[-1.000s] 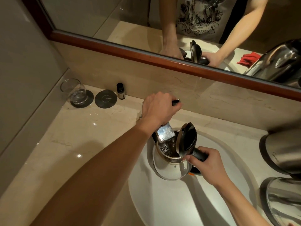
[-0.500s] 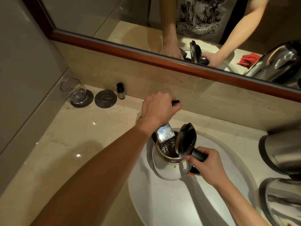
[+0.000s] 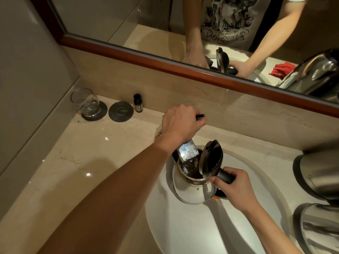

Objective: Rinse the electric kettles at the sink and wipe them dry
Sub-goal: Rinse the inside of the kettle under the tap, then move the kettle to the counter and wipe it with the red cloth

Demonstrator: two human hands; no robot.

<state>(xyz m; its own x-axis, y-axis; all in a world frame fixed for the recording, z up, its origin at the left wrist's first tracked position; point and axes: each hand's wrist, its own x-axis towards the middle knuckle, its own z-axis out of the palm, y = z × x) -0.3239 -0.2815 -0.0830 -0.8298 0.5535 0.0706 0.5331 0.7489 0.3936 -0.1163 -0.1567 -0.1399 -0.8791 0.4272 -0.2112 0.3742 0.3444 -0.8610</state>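
Note:
A steel electric kettle (image 3: 190, 191) hangs over the white sink basin (image 3: 183, 231) with its black lid (image 3: 212, 158) flipped up. My right hand (image 3: 236, 189) grips its black handle. Water runs from the flat chrome faucet spout (image 3: 188, 153) into the kettle's open mouth. My left hand (image 3: 181, 123) is closed over the faucet lever, whose dark tip shows past my fingers. Two more steel kettles (image 3: 319, 173) (image 3: 319, 230) stand at the right edge of the counter.
A glass tumbler (image 3: 86, 103) on a dark coaster, a second coaster (image 3: 121, 111) and a small dark bottle (image 3: 138, 103) sit at the back left of the marble counter (image 3: 73, 162). The mirror (image 3: 165, 24) above reflects a red cloth (image 3: 282, 69).
Both hands and the kettle have hardly moved. Water keeps running into the kettle and its bubbling level looks a little higher.

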